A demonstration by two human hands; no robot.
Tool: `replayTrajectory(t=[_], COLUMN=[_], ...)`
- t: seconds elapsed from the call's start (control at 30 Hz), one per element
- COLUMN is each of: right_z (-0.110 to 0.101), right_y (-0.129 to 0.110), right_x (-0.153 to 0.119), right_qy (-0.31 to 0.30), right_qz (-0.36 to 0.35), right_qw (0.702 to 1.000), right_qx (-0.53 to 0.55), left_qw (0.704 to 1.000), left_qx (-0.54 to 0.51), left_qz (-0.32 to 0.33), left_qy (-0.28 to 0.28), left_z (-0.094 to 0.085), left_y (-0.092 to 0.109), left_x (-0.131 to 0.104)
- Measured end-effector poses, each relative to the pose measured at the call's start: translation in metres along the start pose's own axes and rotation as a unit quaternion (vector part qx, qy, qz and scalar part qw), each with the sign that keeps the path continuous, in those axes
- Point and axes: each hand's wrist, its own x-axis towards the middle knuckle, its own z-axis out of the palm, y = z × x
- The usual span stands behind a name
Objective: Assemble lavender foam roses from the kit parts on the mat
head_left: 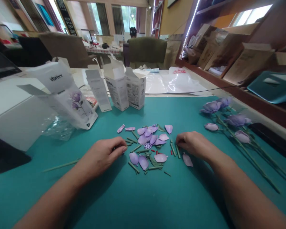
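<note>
A loose pile of toy flower parts lies on the teal mat [154,203]: purple petals [143,162], green stem pieces [133,167], small red pins and a lattice-like purple piece [147,145]. My left hand [109,152] rests at the pile's left edge, its fingers curled and thumb close to the index finger; whatever may be between them is hidden. At the right edge, my right hand [193,143] has its bent fingertips on the upper end of a short green stem piece [178,151]. Another stem piece [173,148] lies parallel to it, and a pale petal [187,159] lies just below that hand.
Assembled purple flowers [237,120] with long stems lie at the right, by a dark case [271,140]. Opened white boxes [135,89] stand at the back, with a printed flower box [78,106] and clear plastic [58,127] at left. A long green stem [59,166] lies behind my left forearm.
</note>
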Motion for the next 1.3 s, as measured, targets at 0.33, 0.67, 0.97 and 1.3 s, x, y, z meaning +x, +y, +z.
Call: replayTrajectory(t=[0.33, 0.67, 0.97, 1.3], right_z=[0.011, 0.014, 0.031, 0.023], right_y=[-0.009, -0.006, -0.049, -0.014], right_x=[0.004, 0.006, 0.006, 0.004], right_qy=[0.031, 0.123, 0.152, 0.157], right_qz=[0.002, -0.016, -0.224, -0.140], right_qw=[0.993, 0.992, 0.962, 0.976], right_qx=[-0.111, -0.037, -0.013, -0.053], left_qw=[1.000, 1.000, 1.000, 1.000], left_qx=[0.006, -0.002, -0.004, -0.008], left_qz=[0.009, 0.012, 0.017, 0.020], left_qy=[0.006, 0.024, 0.026, 0.023], left_z=[-0.002, -0.004, -0.003, -0.003], left_y=[0.002, 0.002, 0.002, 0.000], left_x=[-0.003, -0.004, -0.004, -0.003])
